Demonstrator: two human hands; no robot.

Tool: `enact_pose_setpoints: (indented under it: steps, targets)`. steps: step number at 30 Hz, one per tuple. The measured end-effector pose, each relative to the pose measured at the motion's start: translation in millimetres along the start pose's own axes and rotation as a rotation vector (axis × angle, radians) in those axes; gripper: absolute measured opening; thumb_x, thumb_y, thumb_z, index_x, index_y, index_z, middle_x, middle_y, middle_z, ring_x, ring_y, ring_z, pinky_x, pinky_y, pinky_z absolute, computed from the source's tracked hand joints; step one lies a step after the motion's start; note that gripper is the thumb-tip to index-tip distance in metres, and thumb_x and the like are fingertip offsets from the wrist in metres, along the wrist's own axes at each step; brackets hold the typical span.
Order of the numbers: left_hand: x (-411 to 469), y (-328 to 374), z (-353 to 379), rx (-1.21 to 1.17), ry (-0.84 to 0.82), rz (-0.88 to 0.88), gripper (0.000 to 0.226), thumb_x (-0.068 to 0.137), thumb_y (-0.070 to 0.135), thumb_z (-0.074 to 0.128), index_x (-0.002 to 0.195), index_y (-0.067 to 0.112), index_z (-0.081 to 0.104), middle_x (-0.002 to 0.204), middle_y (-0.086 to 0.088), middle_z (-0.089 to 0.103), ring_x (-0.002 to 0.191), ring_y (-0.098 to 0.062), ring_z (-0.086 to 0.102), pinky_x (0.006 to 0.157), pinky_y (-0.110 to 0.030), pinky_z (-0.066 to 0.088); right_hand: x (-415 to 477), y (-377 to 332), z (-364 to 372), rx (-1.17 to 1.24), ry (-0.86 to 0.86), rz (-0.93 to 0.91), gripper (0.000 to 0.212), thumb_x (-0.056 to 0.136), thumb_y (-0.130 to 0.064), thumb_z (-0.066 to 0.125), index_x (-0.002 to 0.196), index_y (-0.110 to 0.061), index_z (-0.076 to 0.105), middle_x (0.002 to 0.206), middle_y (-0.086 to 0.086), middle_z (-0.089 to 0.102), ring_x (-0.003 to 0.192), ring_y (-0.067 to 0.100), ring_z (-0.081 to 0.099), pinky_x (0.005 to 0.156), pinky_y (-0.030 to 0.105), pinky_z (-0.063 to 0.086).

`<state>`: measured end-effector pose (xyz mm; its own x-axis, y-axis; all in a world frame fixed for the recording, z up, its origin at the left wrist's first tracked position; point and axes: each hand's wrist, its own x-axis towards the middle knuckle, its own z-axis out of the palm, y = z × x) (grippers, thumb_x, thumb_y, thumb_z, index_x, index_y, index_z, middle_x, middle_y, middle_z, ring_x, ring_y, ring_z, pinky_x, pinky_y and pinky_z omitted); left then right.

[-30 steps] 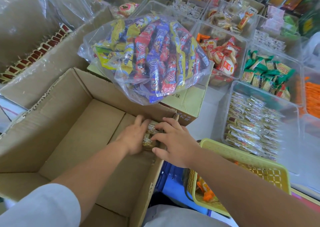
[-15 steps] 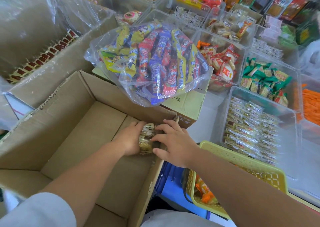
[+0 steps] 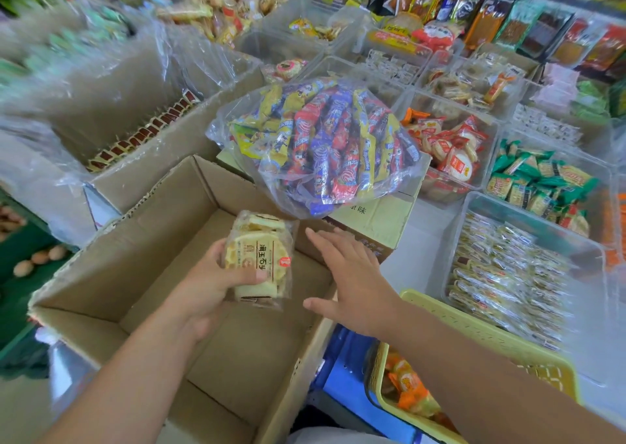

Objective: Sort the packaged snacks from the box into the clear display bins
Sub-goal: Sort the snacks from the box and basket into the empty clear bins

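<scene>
Smearing the upper left of the view, motion blur leaves the goods there unreadable. The person's right forearm covers much of the yellow basket (image 3: 474,325), and only a few orange wrappers show inside it.

The left hand (image 3: 213,284) grips a small stack of snack packs (image 3: 259,257) in clear wrap, held above the floor of the open cardboard box (image 3: 111,264). Its thumb lies across the front of the top pack. The fingers are hidden behind the stack, and the lower packs are too covered to count.

The right hand (image 3: 352,284) holds nothing. Its fingers are straight and spread, palm down, just beside the packs without touching them, over the box's right wall.

A clear display bin (image 3: 535,223) of pale wrapped snacks stands to the right, well apart from the held packs. A clear bag of bright wrappers (image 3: 325,145) rests on a smaller carton behind the box.
</scene>
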<state>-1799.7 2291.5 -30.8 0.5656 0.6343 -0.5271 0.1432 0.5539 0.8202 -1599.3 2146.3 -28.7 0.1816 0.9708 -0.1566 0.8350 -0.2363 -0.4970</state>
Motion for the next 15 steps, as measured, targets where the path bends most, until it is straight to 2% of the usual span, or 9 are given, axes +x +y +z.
enact_pose_setpoints:
  steps: [3,6,9,12,15]
  targets:
    - [-25,8,21,-0.102,-0.131,-0.012,0.093,0.044,0.011,0.09,0.131,0.018,0.06,0.12,-0.018,0.074,0.098,-0.033,0.076,0.071,-0.042,0.064,-23,-12,-23,0.027,0.192,-0.163,0.106,0.084,-0.046,0.075,0.159,-0.04,0.0,0.165,-0.003,0.016,0.154,0.019,0.013,0.12,0.055,0.027]
    - [-40,5,51,-0.152,-0.241,-0.044,0.087,0.051,0.007,0.089,0.133,0.014,0.062,0.124,-0.021,0.072,0.1,-0.036,0.075,0.067,-0.042,0.063,-52,-12,-44,-0.018,0.3,-0.267,0.104,0.081,-0.033,0.08,0.16,-0.036,0.012,0.167,0.002,0.011,0.154,0.024,0.016,0.115,0.055,0.034]
    - [-48,-3,85,-0.155,-0.309,-0.084,0.086,0.054,0.004,0.089,0.135,0.015,0.061,0.126,-0.022,0.07,0.104,-0.039,0.074,0.071,-0.045,0.063,-78,-2,-61,-0.161,0.317,-0.349,0.095,0.078,-0.023,0.083,0.155,-0.036,0.029,0.168,0.003,0.011,0.155,0.029,0.014,0.115,0.05,0.035]
    - [-49,-11,118,-0.169,-0.356,-0.106,0.083,0.057,0.003,0.089,0.134,0.018,0.063,0.129,-0.022,0.069,0.11,-0.044,0.07,0.081,-0.059,0.061,-104,14,-80,-0.321,0.295,-0.401,0.079,0.078,-0.028,0.083,0.148,-0.036,0.047,0.168,0.002,0.019,0.155,0.033,0.016,0.113,0.049,0.036]
    - [-47,-17,151,-0.152,-0.432,-0.133,0.083,0.057,0.004,0.088,0.134,0.023,0.064,0.126,-0.019,0.071,0.104,-0.039,0.072,0.073,-0.05,0.062,-130,35,-98,-0.372,0.276,-0.373,0.075,0.075,-0.036,0.085,0.144,-0.035,0.054,0.164,0.001,0.029,0.153,0.033,0.023,0.11,0.048,0.039]
